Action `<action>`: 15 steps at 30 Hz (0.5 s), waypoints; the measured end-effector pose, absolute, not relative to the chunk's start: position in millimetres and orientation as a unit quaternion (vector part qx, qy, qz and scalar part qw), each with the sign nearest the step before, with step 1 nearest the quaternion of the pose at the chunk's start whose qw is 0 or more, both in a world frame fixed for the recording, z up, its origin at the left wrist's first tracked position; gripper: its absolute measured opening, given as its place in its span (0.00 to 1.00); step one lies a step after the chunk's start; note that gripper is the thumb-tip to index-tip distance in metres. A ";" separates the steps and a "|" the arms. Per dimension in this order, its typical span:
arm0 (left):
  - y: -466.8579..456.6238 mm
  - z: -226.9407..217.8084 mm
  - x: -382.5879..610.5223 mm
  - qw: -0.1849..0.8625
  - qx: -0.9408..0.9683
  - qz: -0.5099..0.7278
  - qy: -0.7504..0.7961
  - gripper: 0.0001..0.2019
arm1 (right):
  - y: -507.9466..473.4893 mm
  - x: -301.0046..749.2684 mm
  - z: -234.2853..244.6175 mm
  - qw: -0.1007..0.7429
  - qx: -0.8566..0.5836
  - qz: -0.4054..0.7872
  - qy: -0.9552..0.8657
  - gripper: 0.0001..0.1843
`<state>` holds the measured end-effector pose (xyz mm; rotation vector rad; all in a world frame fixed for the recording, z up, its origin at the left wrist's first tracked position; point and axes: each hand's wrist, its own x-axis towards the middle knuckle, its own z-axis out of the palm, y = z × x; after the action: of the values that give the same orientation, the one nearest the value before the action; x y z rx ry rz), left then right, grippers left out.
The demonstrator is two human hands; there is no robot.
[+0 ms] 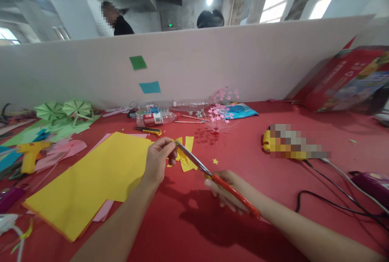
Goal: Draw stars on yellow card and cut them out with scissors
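Note:
My right hand point(227, 191) grips a pair of scissors point(235, 193) with red handles, its blades pointing up and left. The blade tips meet a small piece of yellow paper point(174, 142) pinched between the fingers of my left hand point(159, 156); its exact shape is too small to make out. Beneath the blades lie cut yellow paper strips point(189, 164). A small yellow paper star point(215, 161) rests on the red table just right of the scissors. Beside my left wrist spreads a stack of yellow paper point(91, 181) with pink sheets under it.
Behind my hands are a yellow utility knife point(148, 130), a plastic bottle point(158, 118) and a spray of pink stars point(219, 112). A yellow glue gun point(30, 154) lies left. At right are a yellow power strip point(282, 142) with cables and a red box point(349, 79). A white partition point(188, 59) borders the table.

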<state>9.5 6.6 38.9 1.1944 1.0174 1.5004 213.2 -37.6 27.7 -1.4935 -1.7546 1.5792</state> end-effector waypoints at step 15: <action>6.1 38.8 10.1 0.460 0.501 0.610 0.406 0.06 | -38.5 212.4 33.7 0.162 -0.521 0.547 -0.635 0.24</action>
<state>10.1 6.1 38.8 1.2318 0.9988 1.5023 212.4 -38.5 33.7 -1.4862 -1.8112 1.5615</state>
